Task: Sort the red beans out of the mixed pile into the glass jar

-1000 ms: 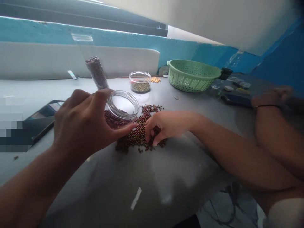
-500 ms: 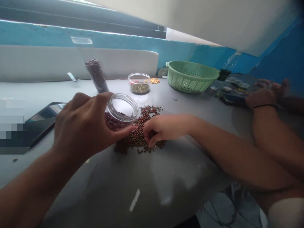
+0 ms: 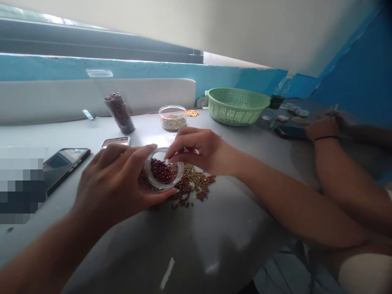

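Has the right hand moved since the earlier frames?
Yes. The right hand has left the spilled pile of red and green beans and now sits over the mouth of the clear plastic jar.

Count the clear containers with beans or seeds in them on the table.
3: the jar held by the left hand, a tilted tube near the back, and a small tub beside the basket.

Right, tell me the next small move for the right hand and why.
Probably open the fingertips and let the beans drop. The right hand is pinched right over the mouth of the jar, which the left hand grips tilted toward it, already part full of red beans. The pile lies beside it for the next pick.
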{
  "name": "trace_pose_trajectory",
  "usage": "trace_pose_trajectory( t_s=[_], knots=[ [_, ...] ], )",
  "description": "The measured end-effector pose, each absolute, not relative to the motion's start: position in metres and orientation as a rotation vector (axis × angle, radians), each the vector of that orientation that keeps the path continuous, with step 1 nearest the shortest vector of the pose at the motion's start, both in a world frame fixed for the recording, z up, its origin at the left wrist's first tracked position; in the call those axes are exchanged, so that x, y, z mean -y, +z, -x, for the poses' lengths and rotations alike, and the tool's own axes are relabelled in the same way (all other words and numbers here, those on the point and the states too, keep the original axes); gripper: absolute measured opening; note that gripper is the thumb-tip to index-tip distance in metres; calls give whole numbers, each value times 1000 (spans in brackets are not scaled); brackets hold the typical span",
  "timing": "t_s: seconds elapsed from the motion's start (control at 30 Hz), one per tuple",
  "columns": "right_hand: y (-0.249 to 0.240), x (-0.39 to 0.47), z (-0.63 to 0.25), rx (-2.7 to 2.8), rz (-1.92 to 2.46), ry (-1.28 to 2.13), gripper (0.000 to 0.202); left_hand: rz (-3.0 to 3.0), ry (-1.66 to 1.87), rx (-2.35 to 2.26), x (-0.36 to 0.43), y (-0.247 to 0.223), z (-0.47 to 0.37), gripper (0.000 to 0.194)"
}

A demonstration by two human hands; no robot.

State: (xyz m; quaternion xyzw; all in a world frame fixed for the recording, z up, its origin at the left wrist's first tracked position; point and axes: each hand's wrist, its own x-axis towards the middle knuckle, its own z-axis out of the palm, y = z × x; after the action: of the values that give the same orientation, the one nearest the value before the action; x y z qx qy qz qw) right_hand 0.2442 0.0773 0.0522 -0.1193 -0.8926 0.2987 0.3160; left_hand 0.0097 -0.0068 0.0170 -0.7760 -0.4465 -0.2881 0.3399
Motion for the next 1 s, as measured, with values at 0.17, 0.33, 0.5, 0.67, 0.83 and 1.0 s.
trace_pose_trajectory(
  t_s=[0.17,0.33,0.5,0.67,0.83,1.0],
  knots=[
    [53,-79,-247,2325,426,627,19,2001,-813,1329,8,15,-9,80],
    [54,-95,-254,2702,528,916,17,1895,-846,1630,4,13,-1,83],
    [46,-98,-247,3048,548,1004,18,1897,-858,1623,2,12,5,86],
    [43,-92,-242,3064,619,914,11,1929,-846,1486,5,15,-1,79],
    [43,-90,-244,3088,612,880,12,1936,-830,1470,8,20,-6,74],
    [43,-88,-245,3102,610,835,15,1936,-827,1452,10,19,-5,74]
  ],
)
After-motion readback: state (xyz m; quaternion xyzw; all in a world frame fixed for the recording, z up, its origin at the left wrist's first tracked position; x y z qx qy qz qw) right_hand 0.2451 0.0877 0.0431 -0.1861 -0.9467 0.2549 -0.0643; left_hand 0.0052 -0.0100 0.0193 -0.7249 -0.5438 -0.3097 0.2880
